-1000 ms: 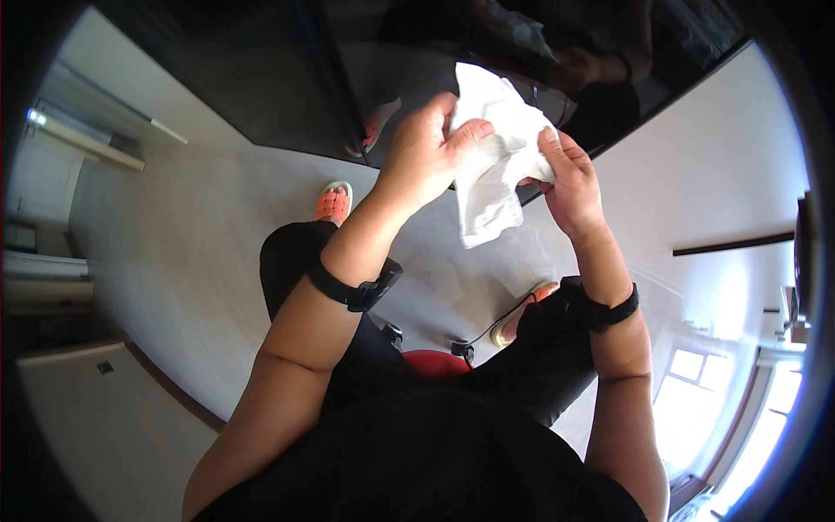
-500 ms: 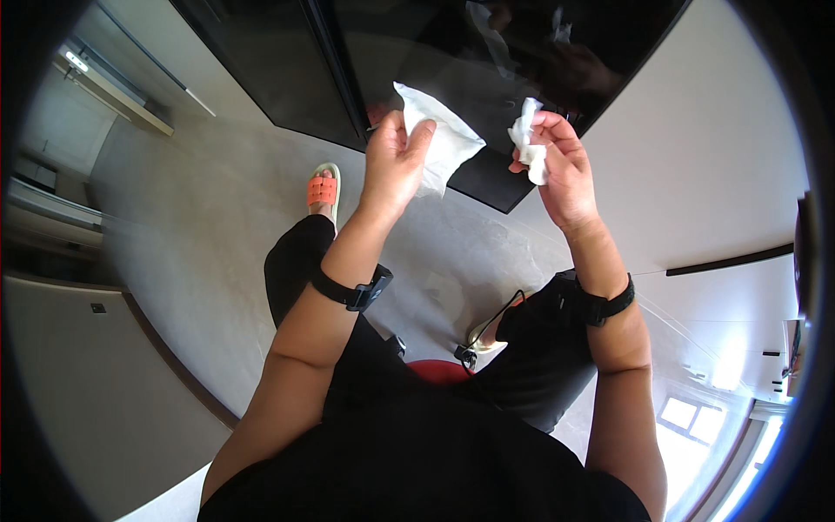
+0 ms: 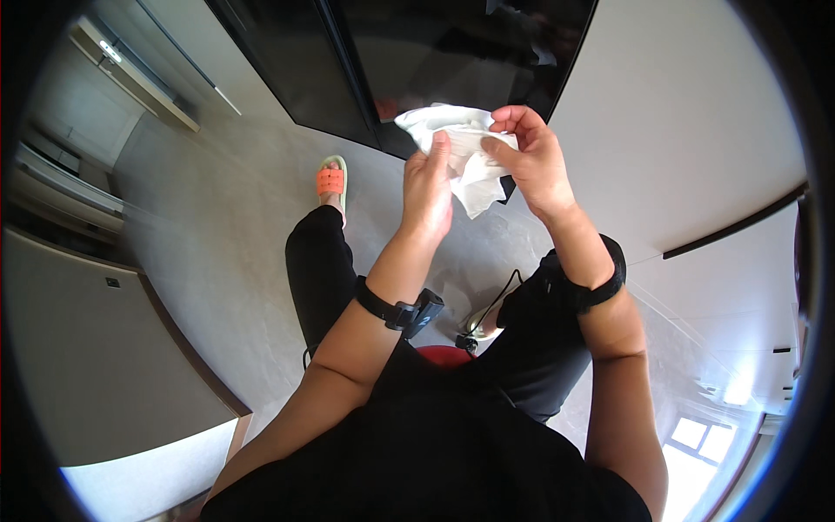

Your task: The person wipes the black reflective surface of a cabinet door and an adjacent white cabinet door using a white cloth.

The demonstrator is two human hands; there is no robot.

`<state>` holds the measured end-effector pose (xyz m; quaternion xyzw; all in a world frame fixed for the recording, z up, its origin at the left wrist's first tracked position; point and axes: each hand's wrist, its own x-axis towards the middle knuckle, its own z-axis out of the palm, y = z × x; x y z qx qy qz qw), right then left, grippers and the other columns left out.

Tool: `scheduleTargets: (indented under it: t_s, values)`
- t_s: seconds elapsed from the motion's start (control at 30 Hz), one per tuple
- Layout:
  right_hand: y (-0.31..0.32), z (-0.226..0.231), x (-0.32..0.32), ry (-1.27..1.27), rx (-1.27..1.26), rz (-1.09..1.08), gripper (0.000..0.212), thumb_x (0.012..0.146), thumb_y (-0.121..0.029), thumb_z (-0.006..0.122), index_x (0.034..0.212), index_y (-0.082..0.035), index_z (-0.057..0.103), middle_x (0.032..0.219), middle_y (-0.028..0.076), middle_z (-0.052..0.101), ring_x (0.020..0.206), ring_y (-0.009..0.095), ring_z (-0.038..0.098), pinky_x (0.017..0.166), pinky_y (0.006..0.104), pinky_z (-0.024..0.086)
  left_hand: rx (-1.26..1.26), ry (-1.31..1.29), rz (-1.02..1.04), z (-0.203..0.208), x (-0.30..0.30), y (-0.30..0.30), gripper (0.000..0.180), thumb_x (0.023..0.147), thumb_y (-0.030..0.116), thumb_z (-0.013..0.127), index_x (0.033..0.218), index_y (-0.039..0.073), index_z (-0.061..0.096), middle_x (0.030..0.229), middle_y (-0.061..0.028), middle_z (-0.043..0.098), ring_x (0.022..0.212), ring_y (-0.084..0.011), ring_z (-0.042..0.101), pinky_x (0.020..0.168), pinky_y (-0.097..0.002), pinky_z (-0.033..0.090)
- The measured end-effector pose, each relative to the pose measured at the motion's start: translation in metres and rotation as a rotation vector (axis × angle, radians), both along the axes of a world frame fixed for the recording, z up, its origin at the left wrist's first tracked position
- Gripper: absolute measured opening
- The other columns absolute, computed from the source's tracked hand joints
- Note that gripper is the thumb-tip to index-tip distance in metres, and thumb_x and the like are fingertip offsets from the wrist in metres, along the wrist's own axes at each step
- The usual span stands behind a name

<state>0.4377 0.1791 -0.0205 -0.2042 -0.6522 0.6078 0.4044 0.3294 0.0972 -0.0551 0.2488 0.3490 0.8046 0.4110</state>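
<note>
A thin white tissue (image 3: 477, 184), folded and rumpled, spans the gap between my two hands in front of a glossy black panel. My left hand (image 3: 426, 193) grips its left part, thumb on top. On the right side, my right hand (image 3: 541, 170) pinches the white material between thumb and fingers, closed on it. One corner hangs below the hands. Whether the crumpled white tissue from earlier lies against or inside this one cannot be told.
The glossy black panel (image 3: 452, 61) of a tall cabinet stands ahead, its lower corner just beyond the hands. A white wall surface (image 3: 678, 122) is at right, a grey cabinet (image 3: 113, 348) at left. My foot in an orange sandal (image 3: 330, 181) rests on the grey floor (image 3: 217, 235).
My right hand has moved left, bringing its crumpled white tissue to the larger white one. My left hand has shifted right and slightly down, and the larger tissue is now more folded.
</note>
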Motion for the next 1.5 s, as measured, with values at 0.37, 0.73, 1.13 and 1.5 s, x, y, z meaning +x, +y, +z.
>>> scheduleTargets:
  t_s: [0.37,0.73,1.13,1.5]
  values:
    - [-0.084,-0.002,0.059,0.359,-0.654,0.250,0.040,0.090,-0.027,0.049,0.119,0.000,0.049,0.112,0.012,0.058,0.101,0.020,0.057,0.085,0.0304,0.045,0.072,0.791,0.153,0.018,-0.025,-0.047,0.030,0.098,0.026,0.045,0.100,-0.001,0.059,0.073,-0.0053,0.063,0.062,-0.0088,0.056,0.058,-0.0261,0.046]
    - [-0.088,-0.020,0.034,0.214,-0.200,-0.271,0.020,0.097,-0.023,0.048,0.089,-0.005,0.053,0.078,-0.004,0.052,0.070,0.005,0.045,0.067,0.0213,0.040,-0.022,0.490,-0.177,0.012,0.000,-0.080,0.023,0.097,0.016,0.042,0.104,0.001,0.057,0.072,-0.0025,0.058,0.056,-0.0075,0.054,0.052,-0.0217,0.045]
    - [-0.107,-0.015,0.086,-0.129,0.149,-0.380,0.026,0.086,-0.018,0.066,0.098,0.004,0.060,0.087,0.009,0.067,0.080,0.011,0.060,0.069,0.0276,0.050,-0.017,-0.104,-0.358,0.003,0.046,-0.091,0.038,0.098,0.033,0.040,0.120,0.003,0.049,0.105,-0.0078,0.060,0.098,-0.0162,0.059,0.087,-0.0309,0.047]
    - [-0.113,0.005,0.085,0.312,-0.217,-0.201,0.020,0.086,-0.011,0.062,0.100,0.004,0.060,0.089,0.007,0.065,0.079,0.012,0.061,0.069,0.0264,0.049,0.013,-0.204,-0.535,0.031,0.094,-0.099,0.040,0.092,0.025,0.053,0.126,0.006,0.047,0.118,-0.0051,0.058,0.112,-0.0191,0.052,0.098,-0.0338,0.039]
